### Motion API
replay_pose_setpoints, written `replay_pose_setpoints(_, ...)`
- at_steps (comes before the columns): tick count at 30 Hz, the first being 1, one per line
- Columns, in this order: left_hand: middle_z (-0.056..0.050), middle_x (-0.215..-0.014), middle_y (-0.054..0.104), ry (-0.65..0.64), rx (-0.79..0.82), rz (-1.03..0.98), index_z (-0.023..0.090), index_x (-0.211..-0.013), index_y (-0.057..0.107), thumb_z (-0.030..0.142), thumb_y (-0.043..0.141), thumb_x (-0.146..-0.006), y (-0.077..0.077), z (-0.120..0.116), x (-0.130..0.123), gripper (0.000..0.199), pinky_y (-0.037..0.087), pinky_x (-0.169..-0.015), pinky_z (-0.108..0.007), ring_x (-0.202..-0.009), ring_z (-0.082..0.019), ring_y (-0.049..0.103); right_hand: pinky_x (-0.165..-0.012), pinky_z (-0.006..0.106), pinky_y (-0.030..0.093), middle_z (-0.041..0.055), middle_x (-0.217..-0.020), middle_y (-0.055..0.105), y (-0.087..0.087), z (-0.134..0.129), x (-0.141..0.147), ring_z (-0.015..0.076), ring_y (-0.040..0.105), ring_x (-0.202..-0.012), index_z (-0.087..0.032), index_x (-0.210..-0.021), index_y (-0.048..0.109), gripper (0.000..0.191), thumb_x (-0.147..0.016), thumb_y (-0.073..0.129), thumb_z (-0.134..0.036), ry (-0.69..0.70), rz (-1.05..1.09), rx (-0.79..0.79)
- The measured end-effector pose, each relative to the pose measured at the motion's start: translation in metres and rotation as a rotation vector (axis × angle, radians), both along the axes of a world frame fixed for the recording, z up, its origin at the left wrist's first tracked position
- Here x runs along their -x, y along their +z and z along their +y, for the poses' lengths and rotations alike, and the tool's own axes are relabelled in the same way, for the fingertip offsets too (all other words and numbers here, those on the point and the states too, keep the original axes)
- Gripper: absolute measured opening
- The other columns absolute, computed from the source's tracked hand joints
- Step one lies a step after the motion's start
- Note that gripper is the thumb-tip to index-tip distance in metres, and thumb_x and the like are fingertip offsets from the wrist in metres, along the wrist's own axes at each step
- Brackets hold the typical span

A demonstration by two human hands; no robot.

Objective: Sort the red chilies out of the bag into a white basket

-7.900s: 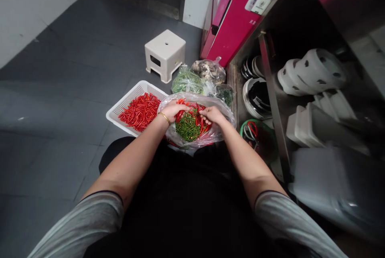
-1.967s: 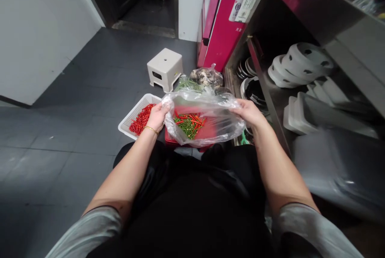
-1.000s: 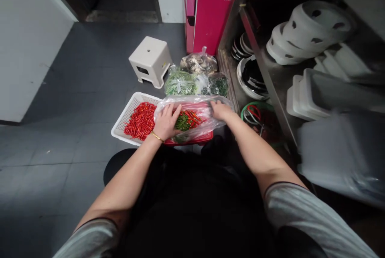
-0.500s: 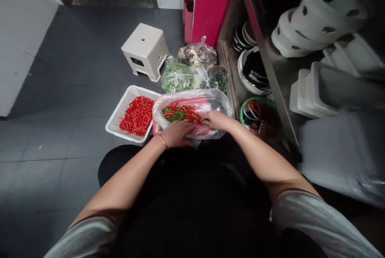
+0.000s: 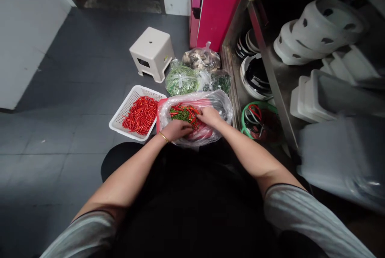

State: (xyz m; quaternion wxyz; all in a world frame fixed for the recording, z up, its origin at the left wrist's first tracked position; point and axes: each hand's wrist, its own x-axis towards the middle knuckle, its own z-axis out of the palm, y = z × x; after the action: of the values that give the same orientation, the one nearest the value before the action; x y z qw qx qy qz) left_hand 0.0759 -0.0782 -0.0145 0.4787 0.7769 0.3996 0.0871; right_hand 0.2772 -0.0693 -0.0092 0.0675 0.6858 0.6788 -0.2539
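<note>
A clear plastic bag (image 5: 224, 107) lines a red container (image 5: 161, 114) in front of me. Inside lie red chili peppers with green stems (image 5: 183, 114). My left hand (image 5: 178, 130), with a gold bangle at the wrist, reaches over the near rim, its fingers curled at the chilies; what they hold is hidden. From the right, my right hand (image 5: 210, 116) has thumb and fingers closed on chili peppers at the pile's right edge. Left of the bag, a white perforated basket (image 5: 118, 124) holds many loose red chilies (image 5: 141, 115).
Beyond the bag sit bagged greens (image 5: 182, 79), bagged mushrooms (image 5: 201, 58) and darker greens (image 5: 221, 81). A white stool (image 5: 152, 51) stands behind the basket. At right are a green basket (image 5: 244, 125) with red-handled scissors (image 5: 255, 111), a metal shelf edge (image 5: 272, 73) and stacked tubs (image 5: 319, 93).
My left hand's fingers have curled in toward the chilies, and my right hand has moved slightly left to the pile. The bag's near edge sits lower. The whole view has shifted slightly.
</note>
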Motion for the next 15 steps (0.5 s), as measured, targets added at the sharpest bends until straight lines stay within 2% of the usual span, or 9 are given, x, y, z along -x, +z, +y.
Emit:
replay_pose_setpoints(3, -0.005, -0.084, 0.071, 0.253, 0.056, -0.105, 0.019, -0.092, 0.072, 0.042, 0.055, -0.081, -0.004, 0.006, -0.009, 0.031, 0.047, -0.078, -0.028, -0.082, -0.020, 0.064, -0.055, 0.023, 0.042, -0.0004, -0.059, 0.060, 0.008, -0.008, 0.004, 0.0138, 0.057, -0.056, -0.017, -0.068, 0.059, 0.024, -0.082, 0.060, -0.037, -0.123, 0.398, 0.041)
replay_pose_setpoints(6, -0.004, -0.083, 0.069, 0.354, 0.146, -0.308, 0.017, -0.088, 0.071, 0.043, 0.053, -0.080, -0.010, 0.006, -0.017, 0.033, 0.048, -0.076, -0.028, -0.078, -0.018, 0.062, -0.046, 0.021, 0.035, -0.0062, -0.046, 0.049, 0.011, -0.023, 0.014, 0.0098, 0.046, -0.043, -0.019, -0.062, 0.048, 0.028, -0.081, 0.059, -0.036, -0.160, 0.711, 0.162)
replay_pose_setpoints(9, -0.002, -0.071, 0.065, 0.400, 0.256, -0.417, 0.015, -0.077, 0.067, 0.045, 0.059, -0.073, -0.016, 0.006, -0.015, 0.031, 0.047, -0.066, -0.027, -0.065, -0.014, 0.056, -0.049, 0.021, 0.032, -0.0060, -0.049, 0.051, 0.014, -0.030, 0.017, 0.0093, 0.045, -0.045, -0.019, -0.062, 0.048, 0.029, -0.082, 0.058, -0.037, -0.103, 0.690, 0.156)
replay_pose_setpoints(11, 0.000, -0.064, 0.060, 0.438, 0.291, -0.404, 0.015, -0.072, 0.065, 0.044, 0.062, -0.070, -0.019, 0.009, -0.012, 0.029, 0.045, -0.060, -0.026, -0.058, -0.012, 0.051, -0.052, 0.021, 0.031, -0.0049, -0.054, 0.052, 0.019, -0.028, 0.014, 0.0098, 0.046, -0.051, -0.018, -0.062, 0.050, 0.031, -0.081, 0.061, -0.040, -0.026, 0.569, 0.034)
replay_pose_setpoints(13, 0.000, -0.061, 0.058, 0.389, 0.245, -0.363, 0.016, -0.068, 0.063, 0.041, 0.062, -0.071, -0.019, 0.011, -0.008, 0.025, 0.043, -0.060, -0.025, -0.057, -0.012, 0.049, -0.056, 0.022, 0.030, -0.0037, -0.058, 0.052, 0.022, -0.024, 0.010, 0.0105, 0.046, -0.057, -0.018, -0.062, 0.051, 0.034, -0.082, 0.061, -0.043, 0.019, 0.486, -0.103)
replay_pose_setpoints(15, 0.000, -0.062, 0.057, 0.270, 0.096, -0.315, 0.016, -0.065, 0.060, 0.036, 0.060, -0.073, -0.017, 0.013, -0.005, 0.022, 0.043, -0.064, -0.026, -0.061, -0.012, 0.050, -0.059, 0.023, 0.031, -0.0024, -0.061, 0.052, 0.024, -0.021, 0.009, 0.0110, 0.047, -0.060, -0.018, -0.063, 0.052, 0.036, -0.088, 0.053, -0.043, 0.053, 0.505, -0.163)
